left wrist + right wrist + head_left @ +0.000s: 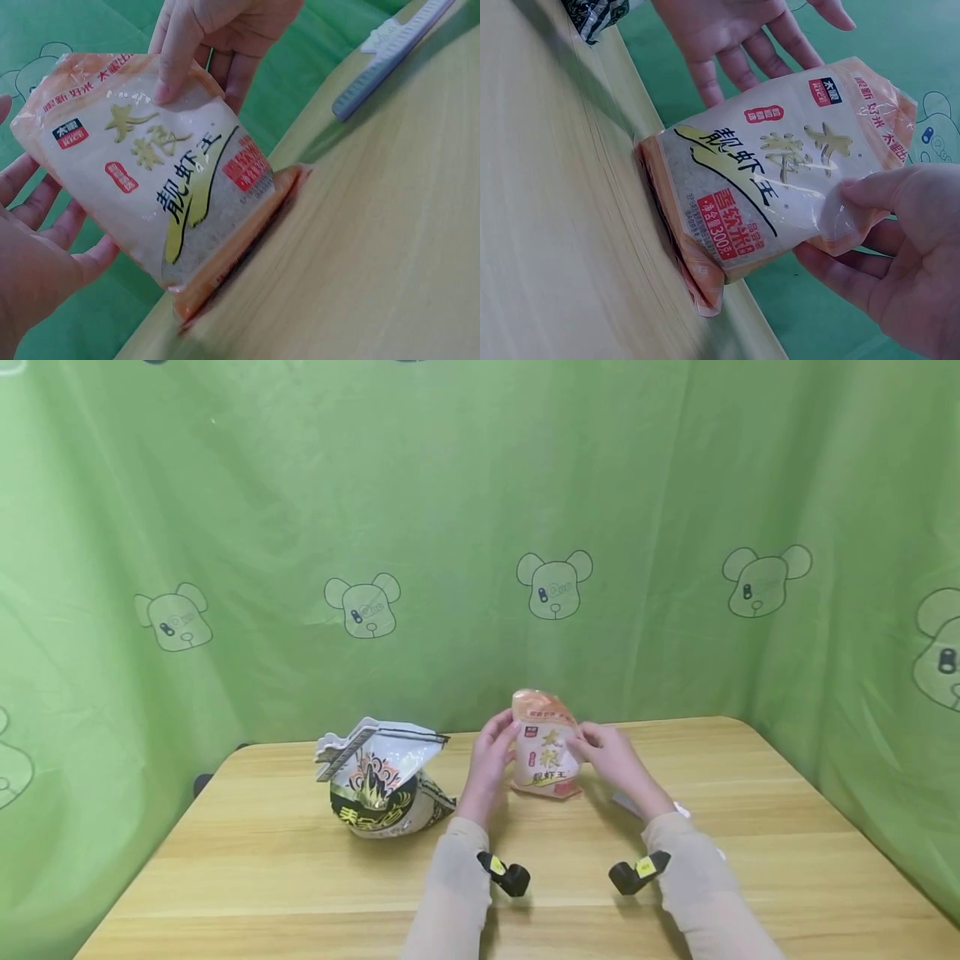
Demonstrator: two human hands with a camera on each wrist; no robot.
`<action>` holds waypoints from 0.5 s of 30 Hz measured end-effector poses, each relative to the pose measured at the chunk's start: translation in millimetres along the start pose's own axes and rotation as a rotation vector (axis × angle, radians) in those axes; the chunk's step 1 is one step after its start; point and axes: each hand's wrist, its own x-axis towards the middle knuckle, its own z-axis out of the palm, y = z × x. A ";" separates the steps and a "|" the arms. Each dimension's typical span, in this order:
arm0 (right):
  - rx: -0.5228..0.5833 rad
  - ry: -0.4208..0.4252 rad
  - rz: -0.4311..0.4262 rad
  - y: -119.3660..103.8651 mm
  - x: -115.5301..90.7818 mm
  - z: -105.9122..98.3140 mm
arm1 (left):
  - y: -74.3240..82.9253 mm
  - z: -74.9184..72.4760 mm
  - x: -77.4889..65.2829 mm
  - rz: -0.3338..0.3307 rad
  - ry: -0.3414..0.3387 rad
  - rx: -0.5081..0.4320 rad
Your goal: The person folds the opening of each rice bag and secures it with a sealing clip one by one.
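Observation:
An orange-and-white bag of rice (546, 758) stands on its bottom edge on the table, leaning slightly. My right hand (900, 255) pinches its side, thumb (166, 86) on the printed front and fingers behind. On the opposite side my left hand (45, 247) touches the bag with outstretched fingers, its thumb held away from the plastic. Rice grains show through the lower part of the bag (217, 225). In the head view both hands, left (491, 764) and right (611, 758), flank the bag.
Left of the hands sits a black-and-white bag (382, 793), its folded top held by a pale ridged clip (347, 750). Another long ridged clip (390, 64) lies on the table, partly behind the right forearm in the head view. A green curtain (465, 485) encloses the wooden table (300, 877).

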 end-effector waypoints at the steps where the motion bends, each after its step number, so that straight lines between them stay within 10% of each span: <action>1: 0.006 -0.005 -0.003 -0.7 -0.2 0.9 | 1.3 -0.1 -0.1 0.006 0.003 0.002; 15: 0.105 -0.080 -0.043 -6.7 -3.0 10.6 | 21.9 0.9 -4.3 0.066 0.042 0.021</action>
